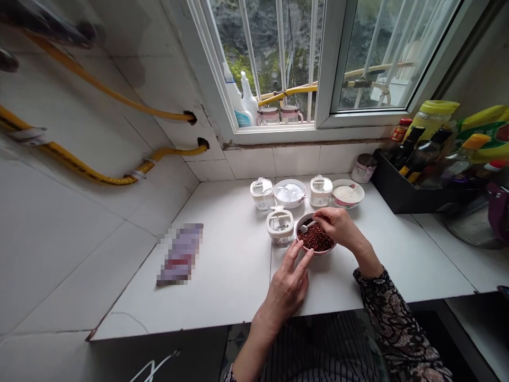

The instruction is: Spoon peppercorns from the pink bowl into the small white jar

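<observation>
A bowl of dark red peppercorn-like grains [317, 240] stands near the middle of the white counter. My right hand [338, 225] pinches a small white spoon [304, 228] over the bowl, its tip at the grains. With fingers spread, my left hand [288, 281] rests its fingertips at the bowl's near left rim. Just left of the bowl is a clear jar with a white-rimmed lid [280, 227]. Behind stand another clear jar [262, 193], a bowl of white contents [290, 193], a third jar [321, 191] and a bowl of off-white powder [347, 193].
A blurred purple packet [183, 254] lies at the left of the counter [226, 265]. At the right, a black box [397, 191] holds several bottles, with a small lidded jar [363, 168] beside it. A window [326, 122] is behind.
</observation>
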`<state>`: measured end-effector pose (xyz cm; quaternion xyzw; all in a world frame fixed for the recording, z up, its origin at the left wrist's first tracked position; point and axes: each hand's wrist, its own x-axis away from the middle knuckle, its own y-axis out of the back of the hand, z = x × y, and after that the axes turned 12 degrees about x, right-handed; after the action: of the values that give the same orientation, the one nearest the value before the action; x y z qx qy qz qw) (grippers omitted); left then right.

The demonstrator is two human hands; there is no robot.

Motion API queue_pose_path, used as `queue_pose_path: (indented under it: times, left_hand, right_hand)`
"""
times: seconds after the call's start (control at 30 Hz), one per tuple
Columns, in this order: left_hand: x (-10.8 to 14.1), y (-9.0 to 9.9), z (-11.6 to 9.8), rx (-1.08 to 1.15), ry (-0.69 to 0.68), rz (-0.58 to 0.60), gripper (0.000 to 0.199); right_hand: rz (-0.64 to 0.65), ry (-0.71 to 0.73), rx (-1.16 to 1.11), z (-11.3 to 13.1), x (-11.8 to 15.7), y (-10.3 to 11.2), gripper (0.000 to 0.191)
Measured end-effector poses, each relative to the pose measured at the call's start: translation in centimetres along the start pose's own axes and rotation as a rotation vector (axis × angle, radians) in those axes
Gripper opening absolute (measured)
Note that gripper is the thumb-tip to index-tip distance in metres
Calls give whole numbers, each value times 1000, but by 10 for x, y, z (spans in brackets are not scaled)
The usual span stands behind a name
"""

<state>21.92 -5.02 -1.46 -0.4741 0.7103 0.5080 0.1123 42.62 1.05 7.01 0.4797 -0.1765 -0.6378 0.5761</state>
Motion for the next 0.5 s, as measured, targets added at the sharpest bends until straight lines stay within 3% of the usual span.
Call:
queue_pose_path:
  times: [0.3,0.5]
  left_hand:
    - [0,1,-1,1,8,-8,70]
    - [-1,1,-1,1,-6,-17,69]
  right_hand:
    - [-14,-197,-83,-4,-3,-2,18]
    - [44,-336,-170,-4,-5,-2,17]
